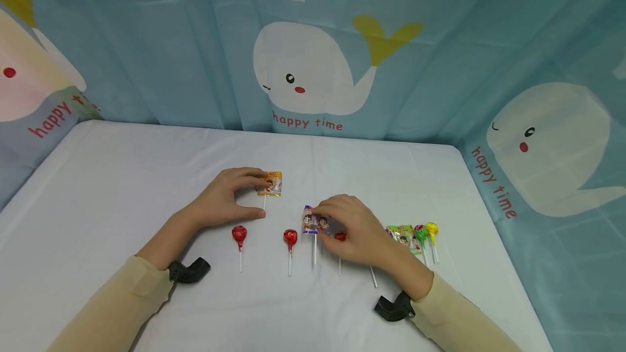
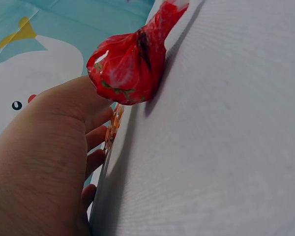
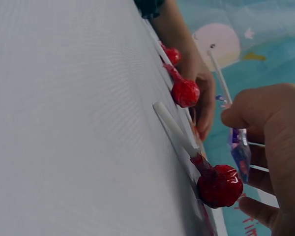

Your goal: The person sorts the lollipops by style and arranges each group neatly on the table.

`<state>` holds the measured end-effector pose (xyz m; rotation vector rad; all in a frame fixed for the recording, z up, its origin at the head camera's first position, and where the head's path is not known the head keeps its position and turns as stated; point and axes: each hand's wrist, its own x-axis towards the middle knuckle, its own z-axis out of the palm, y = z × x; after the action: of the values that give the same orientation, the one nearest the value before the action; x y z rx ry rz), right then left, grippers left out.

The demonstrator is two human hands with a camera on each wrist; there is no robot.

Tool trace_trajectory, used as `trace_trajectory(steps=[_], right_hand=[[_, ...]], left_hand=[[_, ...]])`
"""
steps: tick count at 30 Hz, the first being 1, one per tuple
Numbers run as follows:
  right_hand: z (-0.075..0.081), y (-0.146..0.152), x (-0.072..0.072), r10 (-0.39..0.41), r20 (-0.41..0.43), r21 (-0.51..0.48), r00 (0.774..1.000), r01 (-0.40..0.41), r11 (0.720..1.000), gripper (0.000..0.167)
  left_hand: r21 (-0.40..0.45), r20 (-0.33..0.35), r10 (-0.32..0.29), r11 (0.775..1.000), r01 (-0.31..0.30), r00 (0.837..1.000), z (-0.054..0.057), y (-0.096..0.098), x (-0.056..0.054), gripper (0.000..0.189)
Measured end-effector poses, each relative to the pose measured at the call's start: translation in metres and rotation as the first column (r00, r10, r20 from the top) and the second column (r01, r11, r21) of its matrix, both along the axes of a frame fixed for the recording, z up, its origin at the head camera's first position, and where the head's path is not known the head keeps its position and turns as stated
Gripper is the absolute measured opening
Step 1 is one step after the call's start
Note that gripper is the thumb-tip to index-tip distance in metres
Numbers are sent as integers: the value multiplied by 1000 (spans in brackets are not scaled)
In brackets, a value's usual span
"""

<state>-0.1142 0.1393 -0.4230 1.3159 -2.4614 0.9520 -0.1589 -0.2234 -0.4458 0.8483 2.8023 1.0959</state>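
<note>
My left hand [image 1: 226,197] rests by a lollipop in an orange wrapper [image 1: 275,184], fingertips over the wrapper and thumb beside its stick. In the left wrist view that orange wrapper [image 2: 115,125] shows beyond the fingers, and a red lollipop [image 2: 128,69] looms close. My right hand [image 1: 356,230] pinches a lollipop in a purple wrapper [image 1: 309,221], its stick pointing toward me in the head view. The right wrist view has this purple wrapper [image 3: 239,152] between thumb and fingers, above the table. Below the right hand lies another red lollipop [image 3: 220,186], partly covered in the head view.
Two more red lollipops, one left [image 1: 239,234] and one mid-table [image 1: 290,238], lie in the same row. Right of the right hand are a green-wrapped lollipop [image 1: 405,237], a round green one [image 1: 420,234] and a yellow one [image 1: 432,230]. A loose-looking stick [image 1: 374,277] pokes out beneath the right wrist.
</note>
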Motion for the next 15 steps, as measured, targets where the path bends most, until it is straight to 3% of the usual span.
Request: trace_trajectory(steps=[15], right_hand=[[16,-1,-10,-44,6,-69,999,44,997,41]], left_hand=[[6,13,6,1000,-6,1000,-2,0,-2,62]])
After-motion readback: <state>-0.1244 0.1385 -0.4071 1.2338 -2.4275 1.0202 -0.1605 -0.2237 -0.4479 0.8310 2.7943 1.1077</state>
